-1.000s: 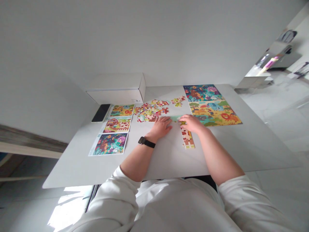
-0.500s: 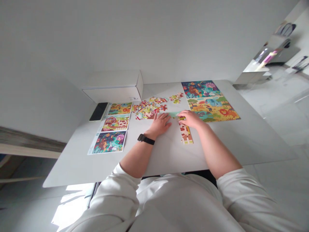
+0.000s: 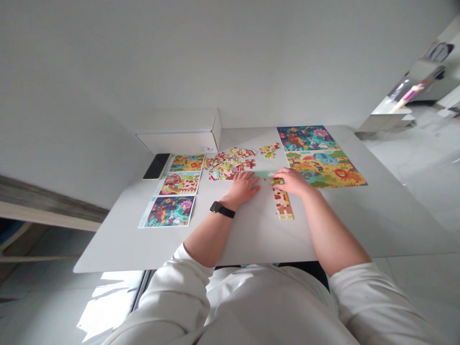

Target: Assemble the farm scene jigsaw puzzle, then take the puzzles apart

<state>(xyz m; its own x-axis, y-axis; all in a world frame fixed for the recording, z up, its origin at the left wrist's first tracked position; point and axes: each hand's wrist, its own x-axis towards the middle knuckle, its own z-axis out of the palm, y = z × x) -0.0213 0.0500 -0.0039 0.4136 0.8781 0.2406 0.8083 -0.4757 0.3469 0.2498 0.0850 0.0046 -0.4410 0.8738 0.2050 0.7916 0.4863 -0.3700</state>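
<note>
Head view: the left hand (image 3: 243, 188) lay palm down with its fingers stretched out, seemingly gripping nothing, its tips by the left end of a pale green puzzle row (image 3: 264, 175). The right hand (image 3: 293, 182) curled over the row's right end, where a brown-and-white patterned strip (image 3: 283, 206) ran towards the near side of the bench (image 3: 244, 239); from where I stood I couldn't tell whether it was pinching a piece or only pressing.

That corner looked to me the weak spot. A sideways push from the right fingers might skew the strip or pop a joint, since nothing held its near end. The left fingertips, so close to the loose pieces (image 3: 224, 165), could snag one and drag it against the row.

The loose pieces crowded the far left of the row, and a small cluster (image 3: 269, 150) lay beyond it. On the right, the yellow animal picture (image 3: 319, 167) and the dark blue one (image 3: 305, 139) behind it limited the room on that side. Farther left were three printed sheets (image 3: 179, 183), a phone (image 3: 156, 166) beside them, and a white box (image 3: 179, 141) at the far side.
</note>
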